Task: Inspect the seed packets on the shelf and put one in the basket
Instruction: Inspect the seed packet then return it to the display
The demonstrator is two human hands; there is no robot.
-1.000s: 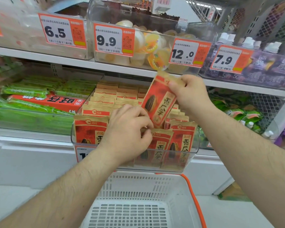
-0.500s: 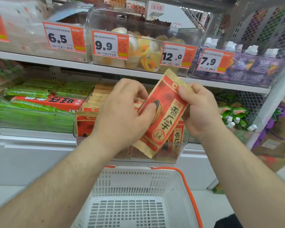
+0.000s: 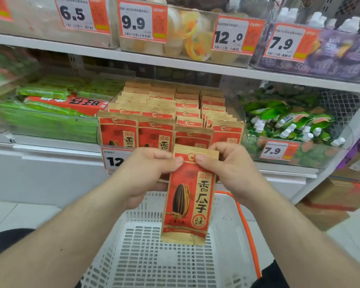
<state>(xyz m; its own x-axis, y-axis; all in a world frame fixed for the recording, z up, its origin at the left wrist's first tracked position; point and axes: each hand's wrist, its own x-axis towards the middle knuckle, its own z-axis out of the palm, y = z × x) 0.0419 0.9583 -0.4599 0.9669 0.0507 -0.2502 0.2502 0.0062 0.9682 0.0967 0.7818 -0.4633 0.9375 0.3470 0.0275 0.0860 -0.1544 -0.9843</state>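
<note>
We see one red and gold packet [image 3: 188,196] held upright, its front facing us, with a dark striped seed drawn on it. It hangs over the white basket [image 3: 133,256], and its bottom edge dips past the basket's far rim. We cannot tell if it touches the basket.

The left hand [image 3: 146,173] pinches the packet's top left corner, thumb on the front. The right hand [image 3: 227,169] pinches the top right corner the same way. Both hands have their fingers curled tight on the packet. The two thumbs sit close together near the top strip.

Just behind the fingers stands the bin [image 3: 170,121] full of more packets like it, lined up in rows. A price tag [image 3: 114,160] peeks out to the left of the left hand.

Left of the bin lie green packs [image 3: 50,123] and a red box [image 3: 69,101]. Right of it sit green pouches [image 3: 289,123] with white caps. On the shelf above the fingers are jelly cups [image 3: 187,36] in a clear box.

The basket has an orange handle [image 3: 249,235] below the right hand.
</note>
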